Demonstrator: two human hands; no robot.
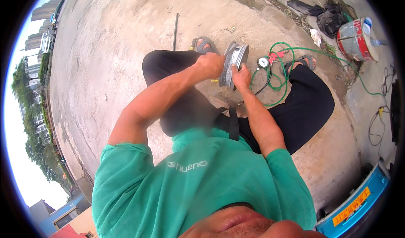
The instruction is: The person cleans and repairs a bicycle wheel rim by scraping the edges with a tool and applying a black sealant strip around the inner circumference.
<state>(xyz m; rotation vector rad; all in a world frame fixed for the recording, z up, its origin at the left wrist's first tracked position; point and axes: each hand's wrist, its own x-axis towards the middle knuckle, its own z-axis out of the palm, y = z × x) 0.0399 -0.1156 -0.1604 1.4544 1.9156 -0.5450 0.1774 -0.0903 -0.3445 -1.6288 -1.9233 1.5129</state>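
Observation:
A silvery metal wheel rim (231, 63) stands on edge between my knees, its surface scuffed. My left hand (211, 66) is closed at its left side, the fingers partly hidden behind the rim. On its right side my right hand (241, 77) grips the lower edge, thumb pointing up along the metal. A tyre inflator with a round white gauge (263, 62) and a red body (277, 56) lies on the concrete to the right of the rim. Its green hose (282, 100) loops on the ground near my sandalled foot.
A dark metal rod (176, 30) lies beyond my left knee. At the far right stands a red and grey bucket (352, 40), beside a black crumpled bag (331, 18). Cables (382, 113) run along the right side. A blue object with an orange label (354, 206) sits lower right.

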